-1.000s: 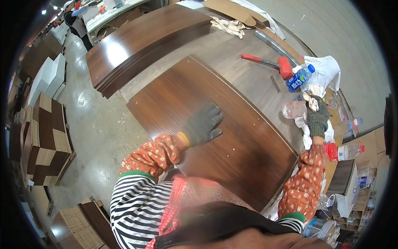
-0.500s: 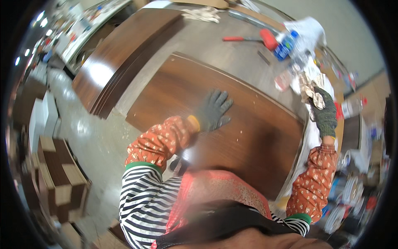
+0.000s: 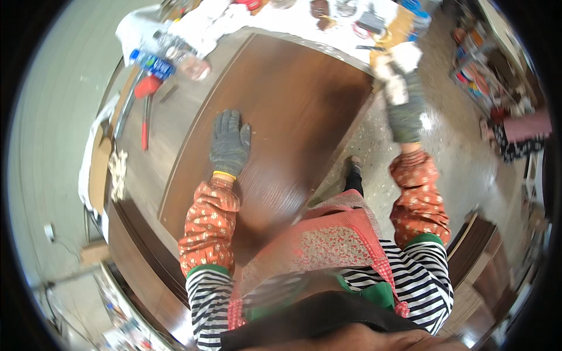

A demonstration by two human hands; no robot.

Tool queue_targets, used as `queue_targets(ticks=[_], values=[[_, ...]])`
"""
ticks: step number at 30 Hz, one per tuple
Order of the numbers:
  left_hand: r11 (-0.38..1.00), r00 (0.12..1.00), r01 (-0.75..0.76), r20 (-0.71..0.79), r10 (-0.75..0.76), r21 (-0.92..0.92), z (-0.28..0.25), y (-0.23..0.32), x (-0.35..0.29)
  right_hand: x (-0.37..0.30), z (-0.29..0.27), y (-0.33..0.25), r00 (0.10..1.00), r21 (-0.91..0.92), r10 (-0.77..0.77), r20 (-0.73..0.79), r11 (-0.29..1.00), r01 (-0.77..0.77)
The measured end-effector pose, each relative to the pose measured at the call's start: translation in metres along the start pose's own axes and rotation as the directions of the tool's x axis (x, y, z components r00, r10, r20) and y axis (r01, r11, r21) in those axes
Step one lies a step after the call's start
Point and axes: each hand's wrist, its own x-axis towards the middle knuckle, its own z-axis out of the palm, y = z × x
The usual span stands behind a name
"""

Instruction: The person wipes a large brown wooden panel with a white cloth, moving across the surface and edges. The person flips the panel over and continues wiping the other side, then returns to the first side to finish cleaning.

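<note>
A large dark brown wood-grain board [image 3: 298,99] lies on the worktable in front of me. My left hand [image 3: 230,143], in a grey glove, rests flat on its left part with the fingers stretched out. At the board's far right corner is my right hand [image 3: 405,111], also gloved and smeared by motion. It grips a crumpled pale rag [image 3: 393,76], and its fingers are partly hidden by it. Just beyond the rag, a white-covered surface [image 3: 304,22] holds a dark grey block [image 3: 370,22] and other small items.
Left of the board lie a red-headed mallet [image 3: 147,86], a blue-capped bottle [image 3: 153,64], a clear bottle [image 3: 190,65] and an off-white glove-like cloth [image 3: 117,175]. Stacked brown boards [image 3: 143,251] stand at lower left. Part of another person [image 3: 518,134] shows at the right.
My view and body have turned to the right. The right hand has carried the rag to the board's far right corner. My left hand stays flat on the board.
</note>
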Motion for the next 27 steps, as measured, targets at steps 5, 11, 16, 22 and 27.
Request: queue_targets(ticks=[5,11,16,22,27], values=[[0.989,0.989,-0.145,0.033,0.144,0.023,0.005,0.021,-0.022,-0.127,0.1,-0.037,0.934,-0.317,-0.212,0.288,0.899,0.302],[0.931,0.928,-0.364,0.07,0.366,-0.044,-0.005,0.04,-0.04,-0.088,0.086,0.022,0.946,-0.275,-0.196,0.26,0.924,0.267],[0.927,0.917,-0.357,0.145,0.371,-0.112,-0.012,0.045,-0.04,-0.028,0.069,0.053,0.972,-0.424,-0.221,0.078,0.875,0.233],[0.907,0.884,-0.414,0.205,0.421,-0.076,-0.021,0.056,-0.037,-0.101,0.074,-0.005,0.92,-0.277,-0.363,0.151,0.877,0.392],[0.874,0.851,-0.461,0.203,0.484,-0.153,-0.022,0.054,-0.041,-0.038,0.067,0.042,0.928,-0.334,-0.369,0.044,0.87,0.362]])
